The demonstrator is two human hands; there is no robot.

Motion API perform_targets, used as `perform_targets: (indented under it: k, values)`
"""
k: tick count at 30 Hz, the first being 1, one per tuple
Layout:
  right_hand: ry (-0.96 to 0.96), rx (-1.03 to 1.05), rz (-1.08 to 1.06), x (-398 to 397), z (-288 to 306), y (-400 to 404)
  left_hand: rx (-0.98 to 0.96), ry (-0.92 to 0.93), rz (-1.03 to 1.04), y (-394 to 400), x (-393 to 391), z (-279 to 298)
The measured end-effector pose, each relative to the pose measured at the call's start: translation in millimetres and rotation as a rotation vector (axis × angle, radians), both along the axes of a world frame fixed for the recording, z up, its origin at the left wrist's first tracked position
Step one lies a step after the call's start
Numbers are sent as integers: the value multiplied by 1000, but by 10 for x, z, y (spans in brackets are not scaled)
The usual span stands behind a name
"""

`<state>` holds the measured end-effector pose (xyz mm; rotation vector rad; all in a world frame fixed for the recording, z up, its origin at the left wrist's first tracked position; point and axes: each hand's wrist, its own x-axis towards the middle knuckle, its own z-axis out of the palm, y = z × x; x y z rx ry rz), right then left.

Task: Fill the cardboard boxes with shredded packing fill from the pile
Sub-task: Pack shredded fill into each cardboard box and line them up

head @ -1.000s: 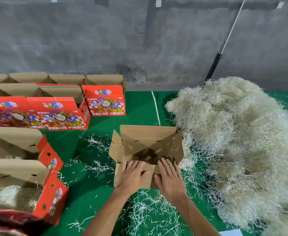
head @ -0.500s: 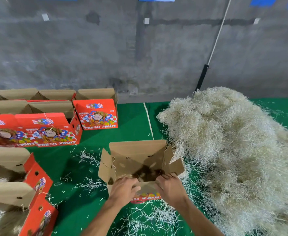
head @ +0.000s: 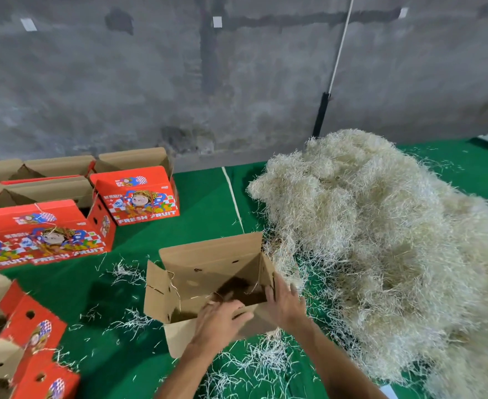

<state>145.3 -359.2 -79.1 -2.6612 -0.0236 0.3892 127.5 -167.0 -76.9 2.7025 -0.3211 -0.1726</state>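
Note:
An open brown cardboard box (head: 214, 259) stands on the green table in front of me, flaps up, with almost nothing inside. My left hand (head: 219, 322) lies on its near flap with the fingers loosely bent. Fingers straight, my right hand (head: 284, 303) rests at the box's near right corner beside the right flap. The big pale pile of shredded packing fill (head: 381, 240) rises just right of the box and touches its right side.
Red "FRESH FRUIT" boxes (head: 137, 198) with open brown flaps stand in rows at the back left. More red boxes (head: 32, 336) sit at the near left edge. Loose shreds (head: 127, 273) litter the green cloth (head: 208, 197). A grey wall stands close behind.
The box has turned slightly and its near flap is pushed down. My right hand slid from the near flap to the right corner, and my view rose.

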Motion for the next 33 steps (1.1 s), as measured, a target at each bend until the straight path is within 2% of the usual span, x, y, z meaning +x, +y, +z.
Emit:
perform_targets:
  k: [1,3,5,7,9,15,18,21,23,26,28,30,33]
  values:
    - [51,155,7,6,-54,50,-9,18,12,3,-1,-1]
    - [87,503,-218,-8,-63,103,-59,74,39,5,9,31]
    - [82,641,-320,31,-25,89,-175,100,54,-36,66,133]
    - [111,812,-348,60,8,90,-236,46,27,-137,159,233]
    - [63,817,-372,68,57,1,-268,-41,-17,-332,259,333]
    - [-147,687,-426,-3,207,-619,-455,-102,-148,-1171,443,443]
    - [-256,474,-504,-128,173,-1103,-493,-47,-258,-1641,430,396]
    - [-265,148,-560,-310,14,-1590,-491,187,-296,-2155,349,208]
    - [-132,-68,-525,-485,-212,-1890,-458,371,-263,-2457,266,-6]
    - [113,-216,-452,-794,-674,-2177,-484,682,-101,-2781,124,-315]
    - [202,-301,-391,-939,-885,-2207,-559,888,57,-2880,21,-494]
    - [147,-328,-395,-949,-950,-2193,-606,1013,134,-2896,-83,-593]
    - [-68,-226,-462,-844,-836,-2217,-562,990,139,-2816,-196,-745]
